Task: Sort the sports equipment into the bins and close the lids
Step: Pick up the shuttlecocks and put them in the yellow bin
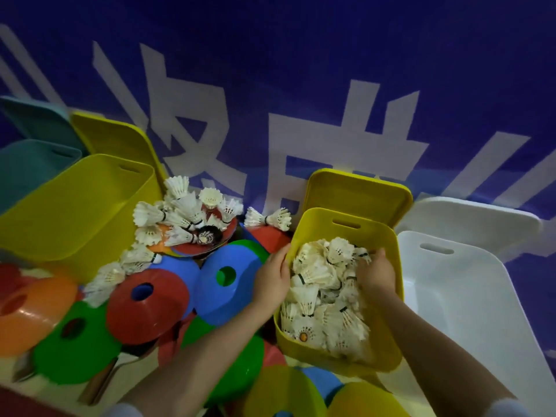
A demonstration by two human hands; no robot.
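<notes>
- White bin [451, 311], far right, lid off.
- Yellow bin [388, 296], centre-right, full of shuttlecocks [319, 296].
- Loose shuttlecocks [186, 212] lie left, over the cones [150, 302].
- Left hand [272, 279] rests relaxed on the bin's rim.
- Right hand [376, 273], fingers curled, presses into its shuttlecocks.

The only writing stands on the blue banner [301, 55] behind the yellow bin [388, 296]: large white strokes of Chinese characters, cut off by the bins and the frame edges, so no whole character can be read for certain. Above and left of that bin one partly hidden character shows; directly above it stands another. The bins, lids and cones bear no legible labels.
</notes>
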